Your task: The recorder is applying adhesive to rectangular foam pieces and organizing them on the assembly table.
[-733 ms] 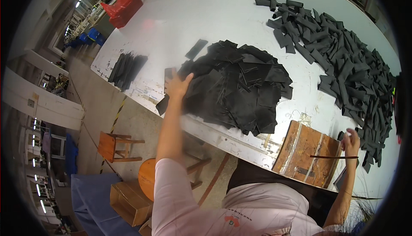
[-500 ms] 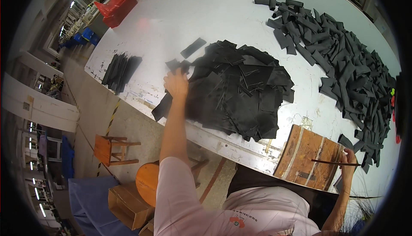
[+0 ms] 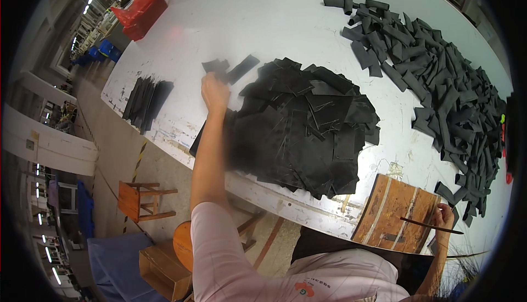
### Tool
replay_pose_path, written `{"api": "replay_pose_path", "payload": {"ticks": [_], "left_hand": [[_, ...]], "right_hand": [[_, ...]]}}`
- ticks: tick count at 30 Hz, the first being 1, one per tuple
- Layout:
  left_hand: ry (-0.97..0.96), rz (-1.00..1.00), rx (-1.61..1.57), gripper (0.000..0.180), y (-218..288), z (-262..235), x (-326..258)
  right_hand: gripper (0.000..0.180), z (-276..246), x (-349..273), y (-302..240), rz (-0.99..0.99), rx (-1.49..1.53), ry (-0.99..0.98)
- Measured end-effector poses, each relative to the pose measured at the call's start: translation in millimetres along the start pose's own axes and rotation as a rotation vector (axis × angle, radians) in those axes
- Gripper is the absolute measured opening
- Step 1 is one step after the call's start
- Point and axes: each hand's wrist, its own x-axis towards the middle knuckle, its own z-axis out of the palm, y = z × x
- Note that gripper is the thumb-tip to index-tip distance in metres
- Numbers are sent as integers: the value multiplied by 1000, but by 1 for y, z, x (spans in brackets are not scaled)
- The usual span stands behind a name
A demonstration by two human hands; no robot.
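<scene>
My left hand [image 3: 215, 91] reaches over the white table, left of a large heap of flat black fabric pieces [image 3: 313, 123]. Its fingers are closed on a black fabric piece [image 3: 216, 66], beside another dark strip [image 3: 244, 68] lying on the tabletop. At the lower right, my right hand [image 3: 443, 217] rests by the edge of a worn wooden board [image 3: 396, 206]. A thin dark stick [image 3: 421, 223] runs across the board and through its fingers. Just above that hand lies a rolled black piece [image 3: 443, 192].
A long pile of dark folded or rolled pieces [image 3: 450, 96] covers the table's right side. Narrow black strips [image 3: 147, 103] are stacked near the left edge. A red plastic bag [image 3: 144, 12] stands at the far left corner. Wooden stools [image 3: 132, 200] and a cardboard box [image 3: 164, 272] are below the table.
My left hand has moved slightly up and left, away from the heap, with the black fabric piece. The view has shifted a little. My right hand stays by the board with the stick.
</scene>
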Motion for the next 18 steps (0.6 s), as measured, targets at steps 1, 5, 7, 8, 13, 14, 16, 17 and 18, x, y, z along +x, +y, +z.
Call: {"api": "replay_pose_path", "payload": {"ticks": [1, 5, 7, 8, 13, 14, 16, 17, 18], "left_hand": [[-4, 0, -2, 19, 3, 6, 2], [-193, -15, 103, 23, 6, 38, 6], [-251, 112, 152, 29, 9, 51, 1], [-268, 182, 228, 35, 11, 55, 2], [-267, 134, 157, 26, 9, 71, 13], [-257, 158, 165, 23, 9, 72, 16], [-272, 99, 109, 19, 8, 70, 25], [-252, 92, 104, 16, 12, 66, 28], [-208, 81, 92, 15, 9, 60, 34]], "right_hand": [[18, 2, 0, 1, 4, -2, 1], [19, 5, -5, -2, 17, -123, -18], [20, 4, -6, -1, 19, -163, -23], [20, 3, -8, -1, 30, -165, -16], [17, 5, -8, 8, 93, -88, 26], [15, 4, -9, 11, 101, -63, 22], [14, 5, -8, 6, 91, -82, 13], [13, 4, -9, 3, 84, -102, 3], [13, 3, -9, 3, 66, -135, -6]]}}
